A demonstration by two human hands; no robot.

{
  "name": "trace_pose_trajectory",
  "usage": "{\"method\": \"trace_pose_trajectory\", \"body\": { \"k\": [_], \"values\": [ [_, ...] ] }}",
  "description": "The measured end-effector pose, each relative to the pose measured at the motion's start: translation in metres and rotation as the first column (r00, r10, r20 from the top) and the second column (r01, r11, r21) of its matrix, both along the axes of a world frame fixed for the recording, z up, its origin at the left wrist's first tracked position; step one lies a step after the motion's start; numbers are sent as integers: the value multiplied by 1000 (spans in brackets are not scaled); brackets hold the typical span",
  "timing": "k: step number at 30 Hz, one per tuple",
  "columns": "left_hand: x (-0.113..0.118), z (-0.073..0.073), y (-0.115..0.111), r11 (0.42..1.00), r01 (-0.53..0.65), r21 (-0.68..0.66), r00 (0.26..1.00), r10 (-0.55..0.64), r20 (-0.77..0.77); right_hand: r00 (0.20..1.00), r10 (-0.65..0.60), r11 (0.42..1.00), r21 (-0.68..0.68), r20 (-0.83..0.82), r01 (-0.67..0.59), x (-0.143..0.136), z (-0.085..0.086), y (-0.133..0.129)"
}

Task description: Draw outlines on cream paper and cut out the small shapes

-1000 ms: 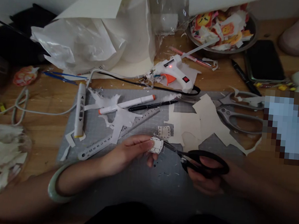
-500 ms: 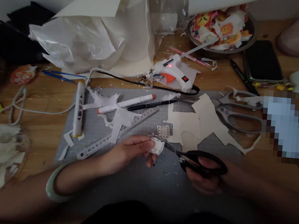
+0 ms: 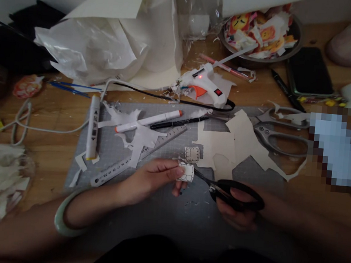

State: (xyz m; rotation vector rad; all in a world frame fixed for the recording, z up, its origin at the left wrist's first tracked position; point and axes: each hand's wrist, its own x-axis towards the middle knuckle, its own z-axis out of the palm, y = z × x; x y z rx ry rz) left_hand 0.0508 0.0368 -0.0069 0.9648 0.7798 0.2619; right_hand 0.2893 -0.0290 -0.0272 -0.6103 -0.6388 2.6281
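Observation:
Between the thumb and fingers of my left hand (image 3: 162,175) is a small piece of white paper (image 3: 188,172) with black scalloped lines drawn on it. My right hand (image 3: 237,210) grips black-handled scissors (image 3: 234,195), fingers through the loops. The blades point left, with their tips at the paper's upper right edge; whether they touch it I cannot tell. Just beyond lies a similar drawn paper piece (image 3: 192,154) on the grey cutting mat (image 3: 161,224). Cream paper offcuts (image 3: 223,144) lie past the scissors.
A white glue gun (image 3: 208,85) with a lit red light rests behind the mat. Large grey scissors (image 3: 270,133), a ruler (image 3: 113,171), a white marker (image 3: 93,128) and a black pen (image 3: 179,123) lie about. A metal bowl (image 3: 295,43) of paper scraps and a phone (image 3: 311,71) are at back right.
The held paper has turned slightly in my left hand and sits a little further right. The scissors have tilted, their handles a bit lower and to the left.

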Motion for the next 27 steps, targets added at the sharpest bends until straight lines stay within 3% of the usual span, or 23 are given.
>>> {"method": "trace_pose_trajectory", "body": {
  "k": [12, 27],
  "values": [
    [1, 3, 2, 996, 54, 71, 998, -52, -33, 992, 48, 998, 42, 120, -54, 0, 10, 4],
    [2, 2, 2, 999, 33, 40, 999, -32, -38, 957, 93, 986, 108, 276, -128, 0, 23, 9]
  ]
}}
